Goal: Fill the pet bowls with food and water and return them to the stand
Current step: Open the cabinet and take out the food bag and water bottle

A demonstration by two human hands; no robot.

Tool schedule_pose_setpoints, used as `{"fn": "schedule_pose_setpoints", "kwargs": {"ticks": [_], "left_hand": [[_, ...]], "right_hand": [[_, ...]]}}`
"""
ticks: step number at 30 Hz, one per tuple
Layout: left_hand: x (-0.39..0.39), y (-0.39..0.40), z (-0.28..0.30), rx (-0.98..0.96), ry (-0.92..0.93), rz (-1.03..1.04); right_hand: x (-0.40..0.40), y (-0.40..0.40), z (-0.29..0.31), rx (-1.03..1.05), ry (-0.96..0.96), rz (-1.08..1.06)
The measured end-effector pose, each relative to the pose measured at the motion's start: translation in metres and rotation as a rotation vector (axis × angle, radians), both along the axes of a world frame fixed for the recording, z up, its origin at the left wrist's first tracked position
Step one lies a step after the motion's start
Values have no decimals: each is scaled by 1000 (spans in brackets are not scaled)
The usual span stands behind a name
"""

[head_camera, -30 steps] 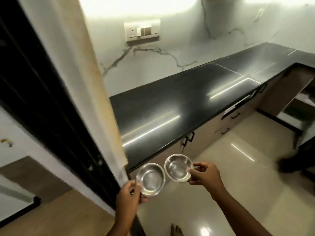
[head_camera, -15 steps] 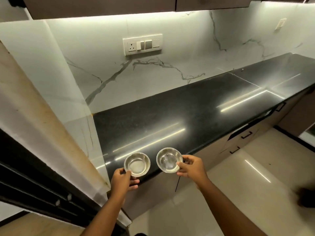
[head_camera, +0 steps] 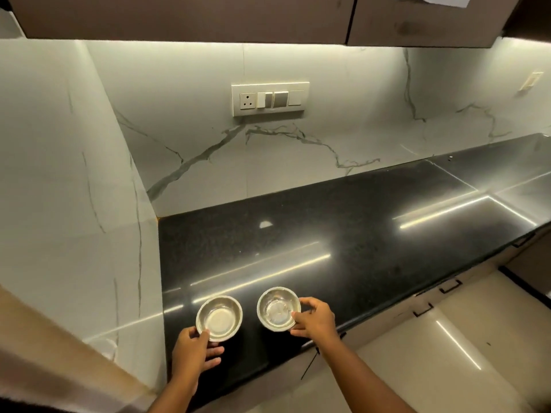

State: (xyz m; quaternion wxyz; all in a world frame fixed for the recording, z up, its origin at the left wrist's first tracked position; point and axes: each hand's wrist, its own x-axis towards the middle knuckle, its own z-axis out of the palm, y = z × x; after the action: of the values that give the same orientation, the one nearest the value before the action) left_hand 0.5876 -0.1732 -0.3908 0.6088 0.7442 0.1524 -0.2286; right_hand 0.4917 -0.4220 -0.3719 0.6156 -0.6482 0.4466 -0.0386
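Two small steel pet bowls are over the near edge of a black counter (head_camera: 343,234). My left hand (head_camera: 193,350) grips the near rim of the left bowl (head_camera: 219,318). My right hand (head_camera: 314,318) pinches the right rim of the right bowl (head_camera: 278,307). Both bowls are upright and look empty. They are side by side, a small gap between them. I cannot tell whether they rest on the counter or hover just above it. No food, water or stand is in view.
A marble wall with a switch and socket plate (head_camera: 269,99) rises behind the counter. A marble side panel (head_camera: 74,204) closes off the left end. Dark upper cabinets (head_camera: 208,16) hang overhead. Drawer fronts with black handles (head_camera: 450,286) and a beige floor (head_camera: 447,353) lie to the right.
I have come through the doorway up to the counter. Both bowls have moved from over the floor to over the counter's near left corner, still held in my hands.
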Motion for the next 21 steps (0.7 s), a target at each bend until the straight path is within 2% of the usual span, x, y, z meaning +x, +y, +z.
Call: {"fn": "schedule_pose_setpoints", "kwargs": {"ticks": [8, 12, 18, 21], "left_hand": [[19, 0, -19, 67, 47, 14], [26, -2, -34, 175, -37, 15], [24, -30, -51, 228, -175, 332], [29, -27, -83, 283, -295, 468]], "right_hand": [[28, -5, -28, -5, 44, 125], [26, -12, -38, -33, 65, 218], [33, -49, -24, -202, 47, 340], [32, -84, -15, -285, 23, 378]]}}
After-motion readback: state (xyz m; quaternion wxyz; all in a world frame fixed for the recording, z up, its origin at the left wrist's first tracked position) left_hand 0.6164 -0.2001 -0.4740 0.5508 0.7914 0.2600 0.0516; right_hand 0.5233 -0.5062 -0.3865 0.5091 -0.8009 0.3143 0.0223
